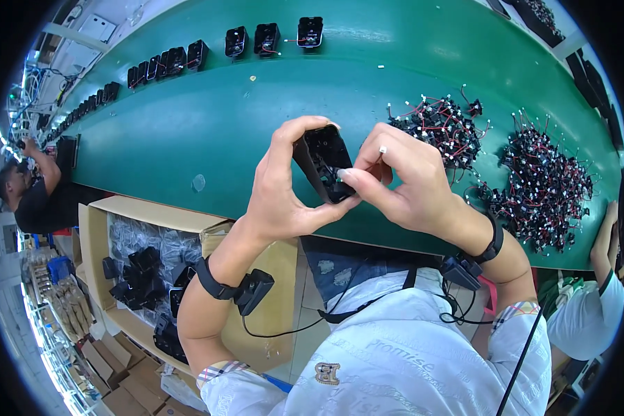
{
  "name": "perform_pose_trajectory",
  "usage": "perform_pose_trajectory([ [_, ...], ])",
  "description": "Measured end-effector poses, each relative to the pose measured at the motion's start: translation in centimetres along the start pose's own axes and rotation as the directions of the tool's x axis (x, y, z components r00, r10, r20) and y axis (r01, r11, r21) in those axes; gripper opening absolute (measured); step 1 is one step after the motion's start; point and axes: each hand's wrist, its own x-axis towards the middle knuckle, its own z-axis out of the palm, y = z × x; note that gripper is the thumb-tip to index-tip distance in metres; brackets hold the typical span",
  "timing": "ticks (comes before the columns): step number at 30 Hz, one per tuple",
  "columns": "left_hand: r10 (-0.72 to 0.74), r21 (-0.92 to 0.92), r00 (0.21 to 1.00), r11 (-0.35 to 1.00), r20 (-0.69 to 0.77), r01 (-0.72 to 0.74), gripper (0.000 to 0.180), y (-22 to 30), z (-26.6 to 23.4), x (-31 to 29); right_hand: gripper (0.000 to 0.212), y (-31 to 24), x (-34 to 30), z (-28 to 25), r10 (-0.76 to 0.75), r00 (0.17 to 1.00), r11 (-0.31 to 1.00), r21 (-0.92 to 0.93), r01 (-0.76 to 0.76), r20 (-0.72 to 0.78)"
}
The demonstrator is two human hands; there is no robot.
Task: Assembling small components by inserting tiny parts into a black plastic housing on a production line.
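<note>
My left hand [284, 187] grips a small black plastic housing [323, 161] from below and behind, thumb under it and index finger curled over its top. My right hand [402, 182] presses its thumb and fingertips against the housing's right side, pinching something small that I cannot make out. Both hands hover above the near edge of the green conveyor belt [208, 132]. Each wrist wears a black strap with a small wired device.
Two heaps of black switches with red wires [445, 128] [544, 187] lie on the belt at right. A row of black housings [256, 39] lines the far edge. A cardboard box of black housings [145, 274] stands at lower left. Other people sit at far left [31, 194] and right [589, 305].
</note>
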Motion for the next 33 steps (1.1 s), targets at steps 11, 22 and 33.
perform_pose_trajectory([
  [11, -0.007, -0.036, 0.999, 0.999, 0.054, 0.009, 0.088, -0.3, 0.0, 0.0, 0.014, 0.8, -0.2, 0.8, -0.05, 0.999, 0.996, 0.074, 0.05, -0.006],
  [22, -0.053, -0.082, 0.996, 0.995, 0.073, 0.059, 0.086, -0.3, -0.1, -0.1, 0.015, 1.3, -0.3, 0.7, -0.118, 0.993, 0.993, 0.005, 0.118, 0.023],
  [33, -0.054, -0.008, 0.991, 0.998, 0.126, 0.055, 0.084, 0.6, -0.4, 0.4, 0.021, 0.8, 0.1, -0.9, -0.201, 0.976, 0.977, -0.054, 0.206, 0.079],
])
